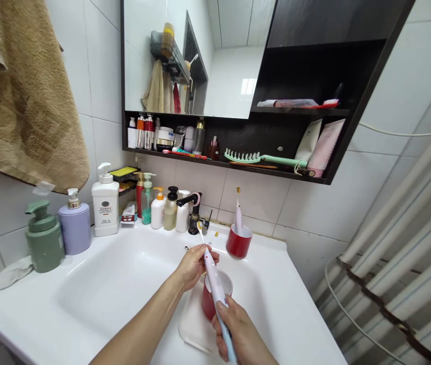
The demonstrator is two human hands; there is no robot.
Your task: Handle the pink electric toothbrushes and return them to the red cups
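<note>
An electric toothbrush (215,284), pinkish-lilac with a pale blue lower end, slants over the sink. My right hand (234,324) is wrapped round its handle. Fingers of my left hand (194,266) are closed round the neck, just below the white brush head (200,231) with yellowish bristles. Below the toothbrush, a red cup (209,301) with a pale inside stands on a white tray-like piece (192,329) in the basin. Beyond my hands, a second red cup (239,245) on the sink's back ledge holds another lilac electric toothbrush (238,218) upright. A small brush head (214,236) shows behind my left fingertips.
A black faucet (193,210) rises behind the basin (105,284). Several pump bottles (105,203) line the back left. Above hangs a dark mirror cabinet (245,167) with toiletries and a green hairbrush (264,158). A ribbed white folding screen (390,253) is at right; towels (33,91) hang left.
</note>
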